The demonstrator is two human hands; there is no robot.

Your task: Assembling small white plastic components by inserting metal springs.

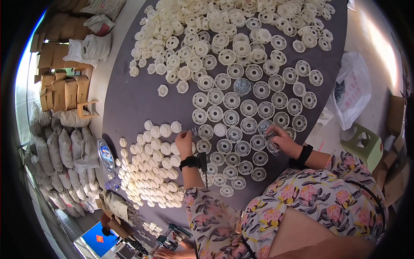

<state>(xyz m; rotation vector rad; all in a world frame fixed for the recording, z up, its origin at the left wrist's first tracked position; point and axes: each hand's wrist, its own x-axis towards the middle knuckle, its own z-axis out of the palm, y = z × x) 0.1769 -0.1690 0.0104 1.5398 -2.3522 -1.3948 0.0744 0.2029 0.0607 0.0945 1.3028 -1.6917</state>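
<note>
My left hand point(184, 143) is pinched together over the table, with thin silvery wire pieces point(195, 132) at its fingertips. It hovers between the stacked white caps and the open round parts. On the right, my right hand point(284, 141) is closed around a bunch of silvery wire pieces point(271, 146), too fine to tell their exact shape. Beneath and between both hands spread round white plastic parts point(249, 125) with ringed hollows, laid out flat in rows. Farther off, a clump of similar silvery wire point(243, 86) rests on some of these parts.
Loose white plastic parts point(220, 26) are heaped at the table's far end. Stacked white caps point(151, 168) stand at left beside a round metal tray point(105, 153). A green stool point(362, 144) and white plastic bag point(351, 90) are at right. Another person's hand point(168, 252) shows at the bottom.
</note>
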